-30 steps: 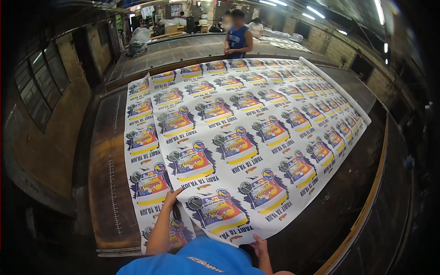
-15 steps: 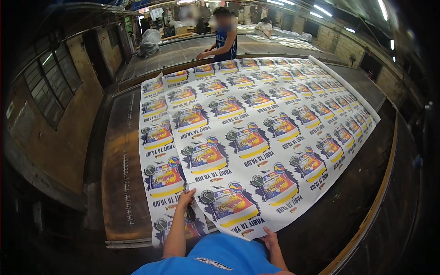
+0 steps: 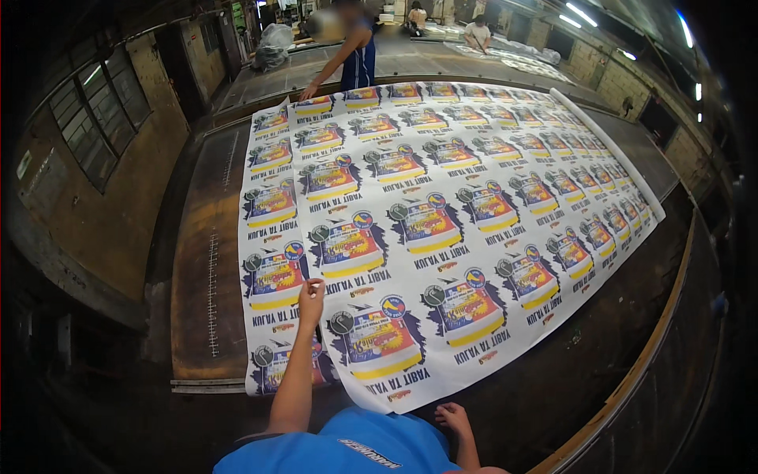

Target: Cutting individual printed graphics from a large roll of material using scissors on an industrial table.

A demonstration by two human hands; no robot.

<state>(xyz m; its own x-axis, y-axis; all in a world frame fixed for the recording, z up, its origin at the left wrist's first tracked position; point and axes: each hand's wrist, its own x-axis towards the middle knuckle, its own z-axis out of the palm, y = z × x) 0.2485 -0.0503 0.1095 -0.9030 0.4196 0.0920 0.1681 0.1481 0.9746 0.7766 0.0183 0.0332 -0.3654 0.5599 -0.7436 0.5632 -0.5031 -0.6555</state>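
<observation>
Left hand (image 3: 311,295) pinches the left edge of a broad white, multicolour-printed sheet (image 3: 462,229); right hand (image 3: 453,417), half-open, hangs beside its near edge.

Place: print workshop | long worktables (image 3: 426,57), repeat-printed sheet (image 3: 483,209), tube lights (image 3: 582,14), block wall (image 3: 606,77)

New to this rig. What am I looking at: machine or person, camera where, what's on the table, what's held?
No machine: a person's bare hands. The view comes from a wide fisheye camera on their head, looking down, so straight edges bend. On the long table lie a wide printed sheet, its right end rolled, and a narrow printed strip along its left. The left hand is pinched at the sheet's left edge; its grip is unclear. The right hand is by the near edge, no clear hold. A co-worker reaches toward the far-left corner.
</observation>
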